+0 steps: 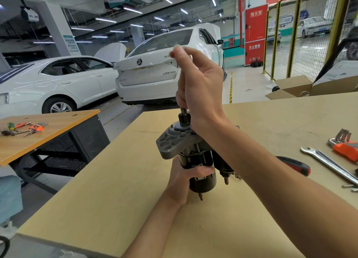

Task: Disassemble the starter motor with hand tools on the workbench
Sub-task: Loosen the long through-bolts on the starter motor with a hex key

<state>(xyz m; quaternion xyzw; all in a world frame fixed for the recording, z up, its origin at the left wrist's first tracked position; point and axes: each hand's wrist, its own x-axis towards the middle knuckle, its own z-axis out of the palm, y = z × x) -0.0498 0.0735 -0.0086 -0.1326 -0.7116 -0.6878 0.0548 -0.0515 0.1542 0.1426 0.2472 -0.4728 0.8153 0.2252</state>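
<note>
Car repair workshop, two white saloon cars (108,77) with raised bonnets, pale wooden workbench (116,180), silver steel spanner (327,162), yellow mesh fencing (302,35)

black starter motor (201,166), tan workbench (120,180), white car (166,72)

The counter (116,180) has lots of bare room left of the motor (195,157). On the right, a screwdriver (296,164), wrench (329,163) and keys (344,143) lie in the way.

Starter motor (197,161) upright in left hand (184,182)
</note>
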